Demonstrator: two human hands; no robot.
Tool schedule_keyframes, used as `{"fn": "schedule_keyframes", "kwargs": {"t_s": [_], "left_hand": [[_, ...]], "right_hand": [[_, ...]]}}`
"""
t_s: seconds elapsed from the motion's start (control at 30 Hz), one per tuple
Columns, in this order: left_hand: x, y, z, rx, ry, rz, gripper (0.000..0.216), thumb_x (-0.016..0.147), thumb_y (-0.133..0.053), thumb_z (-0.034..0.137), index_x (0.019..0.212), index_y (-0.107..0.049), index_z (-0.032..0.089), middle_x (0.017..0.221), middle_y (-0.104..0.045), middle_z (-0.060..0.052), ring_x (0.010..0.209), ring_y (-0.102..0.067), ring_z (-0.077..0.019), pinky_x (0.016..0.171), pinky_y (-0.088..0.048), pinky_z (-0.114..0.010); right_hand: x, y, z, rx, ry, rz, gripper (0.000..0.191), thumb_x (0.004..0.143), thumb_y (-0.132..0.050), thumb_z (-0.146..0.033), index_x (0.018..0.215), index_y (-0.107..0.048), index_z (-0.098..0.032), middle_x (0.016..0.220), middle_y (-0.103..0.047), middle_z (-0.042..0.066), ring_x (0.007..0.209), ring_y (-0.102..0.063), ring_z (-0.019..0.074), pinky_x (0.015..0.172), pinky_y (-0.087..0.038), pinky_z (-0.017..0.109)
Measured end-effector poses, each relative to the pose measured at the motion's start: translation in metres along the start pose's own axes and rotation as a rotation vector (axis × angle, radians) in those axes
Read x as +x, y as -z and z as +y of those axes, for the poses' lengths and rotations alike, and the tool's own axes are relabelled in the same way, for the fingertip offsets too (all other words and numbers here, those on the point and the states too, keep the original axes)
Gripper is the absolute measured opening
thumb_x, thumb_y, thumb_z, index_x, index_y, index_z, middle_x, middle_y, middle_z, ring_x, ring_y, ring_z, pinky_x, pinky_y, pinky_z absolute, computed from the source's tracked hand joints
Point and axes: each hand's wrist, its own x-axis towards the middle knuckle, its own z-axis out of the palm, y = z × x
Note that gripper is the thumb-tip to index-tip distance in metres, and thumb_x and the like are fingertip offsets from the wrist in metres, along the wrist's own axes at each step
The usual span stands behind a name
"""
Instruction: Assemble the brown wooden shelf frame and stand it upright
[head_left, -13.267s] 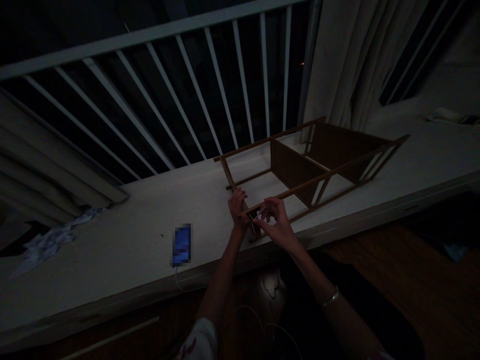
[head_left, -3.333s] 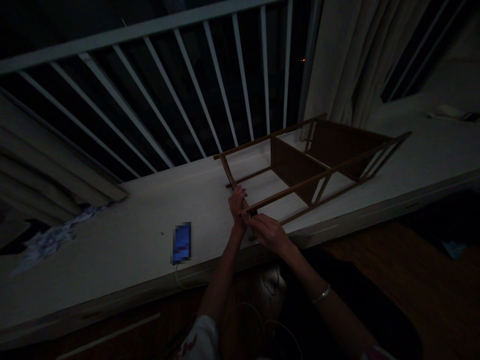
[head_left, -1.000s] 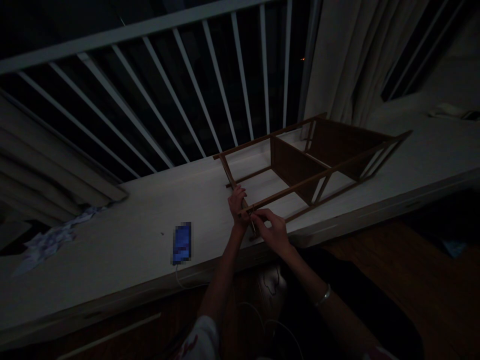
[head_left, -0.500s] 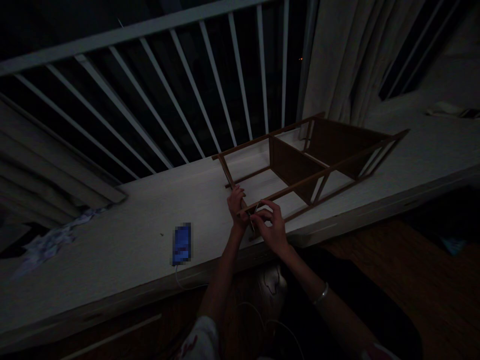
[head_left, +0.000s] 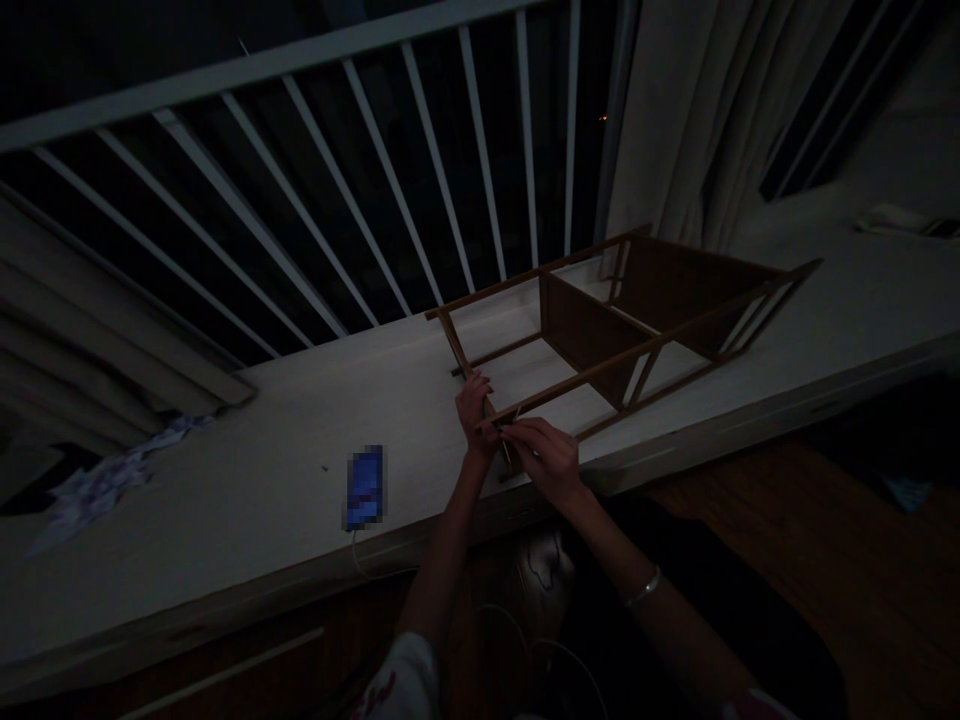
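A brown wooden shelf frame (head_left: 585,375) with two dark shelf panels lies on its side on the pale window ledge. My left hand (head_left: 475,410) is wrapped round the crossbar at its near left end, by the corner with the front rail. At that same corner my right hand (head_left: 547,458) is closed in a pinch, fingertips close to the left hand. A thin, pale metal rod (head_left: 517,411) shows by those fingertips against the rail; it is too dim to tell its exact kind.
On the ledge (head_left: 285,430) to the left lies a blurred blue phone (head_left: 364,488) with a white cable, a tiny dark piece (head_left: 325,468) near it. A white railing (head_left: 375,170) stands behind. Curtains (head_left: 667,120) hang either side; crumpled cloth (head_left: 105,485) lies far left.
My right hand has turned, its raised fingers folding down into a tighter pinch at the corner. My left hand and the shelf frame stay in place.
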Motion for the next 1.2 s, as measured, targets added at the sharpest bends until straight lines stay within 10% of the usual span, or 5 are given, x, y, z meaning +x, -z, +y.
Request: {"fn": "schedule_keyframes", "kwargs": {"t_s": [0.47, 1.2], "left_hand": [[0.000, -0.002, 0.000, -0.031, -0.031, 0.041, 0.065, 0.079, -0.009, 0.065, 0.093, -0.053, 0.019, 0.105, -0.060, -0.011, 0.117, -0.049, -0.0271, 0.093, -0.036, -0.045], [0.001, 0.000, 0.004, -0.026, -0.018, 0.023, 0.067, 0.079, -0.008, 0.065, 0.094, -0.053, 0.019, 0.106, -0.059, -0.012, 0.117, -0.049, -0.0268, 0.092, -0.037, -0.044]], "right_hand": [[0.021, 0.034, 0.006, -0.126, 0.186, -0.309, 0.030, 0.086, -0.047, -0.013, 0.112, -0.058, -0.024, 0.100, -0.065, 0.005, 0.091, -0.060, 0.0148, 0.077, -0.050, 0.027], [0.002, 0.013, 0.011, -0.259, 0.183, 0.041, 0.025, 0.076, -0.065, -0.017, 0.099, -0.063, -0.026, 0.089, -0.062, 0.005, 0.083, -0.055, 0.0165, 0.074, -0.047, 0.031]]}}
